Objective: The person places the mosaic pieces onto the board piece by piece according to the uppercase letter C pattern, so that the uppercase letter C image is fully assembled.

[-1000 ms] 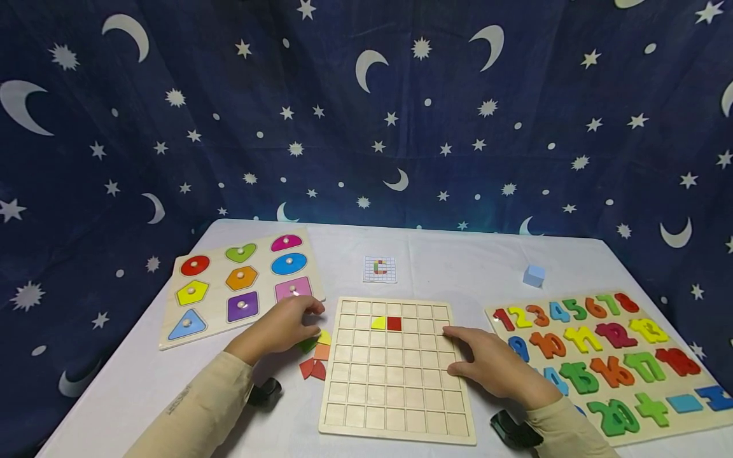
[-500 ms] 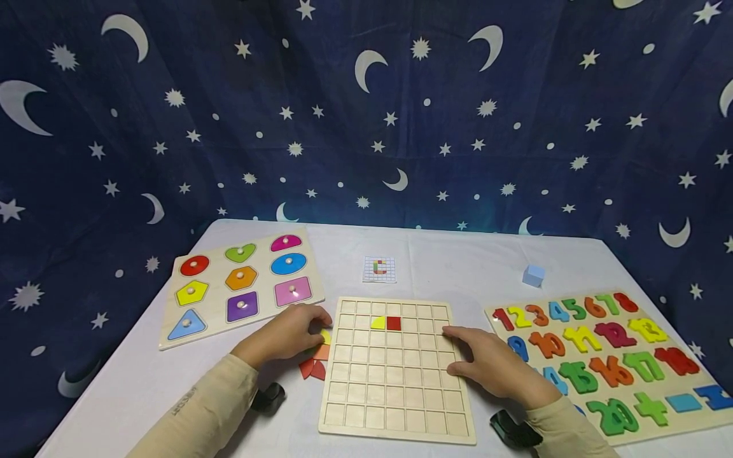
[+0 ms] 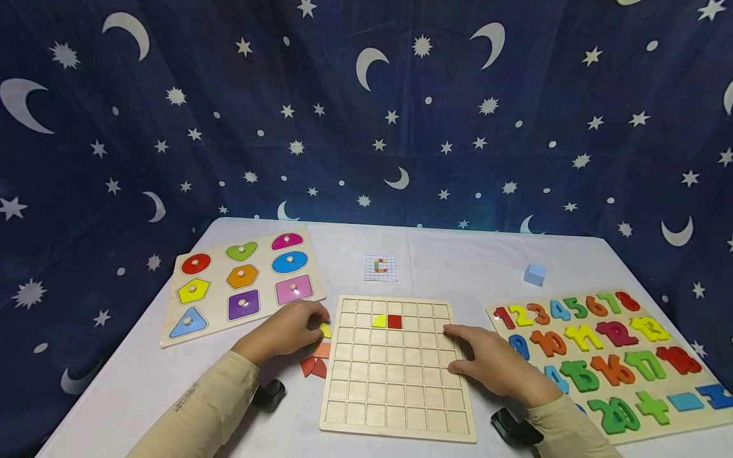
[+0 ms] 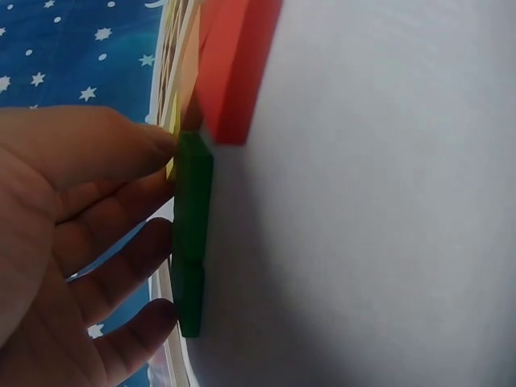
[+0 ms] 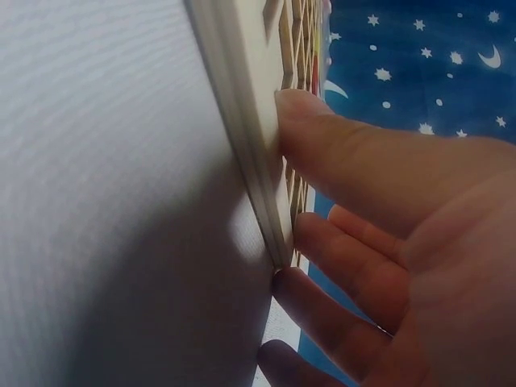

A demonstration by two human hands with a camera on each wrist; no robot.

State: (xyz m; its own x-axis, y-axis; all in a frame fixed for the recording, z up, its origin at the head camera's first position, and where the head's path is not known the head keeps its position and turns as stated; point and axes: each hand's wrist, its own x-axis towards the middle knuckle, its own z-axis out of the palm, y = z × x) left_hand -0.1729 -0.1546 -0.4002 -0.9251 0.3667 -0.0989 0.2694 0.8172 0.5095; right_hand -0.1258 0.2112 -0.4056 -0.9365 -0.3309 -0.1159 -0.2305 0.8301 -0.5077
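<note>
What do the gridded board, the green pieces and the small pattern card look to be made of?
Gridded board: apparently wood, plain and fairly matte, given its pale tan colour and layered-looking edge.
Green pieces: smooth and evenly coloured with crisp edges; painted wood or plastic, the look leaves it open.
Pattern card: probably paper or thin card, lying flat with a fine grid; too small to judge finish.

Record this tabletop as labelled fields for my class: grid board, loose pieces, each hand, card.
Grid board: yellow piece and red square in neighbouring cells
Loose pieces: green piece, orange piece, red pieces, second yellow piece
Left hand: at green piece; grip unclear
Right hand: touching grid board's right edge
Card: gridded, coloured pattern, beyond grid board
</note>
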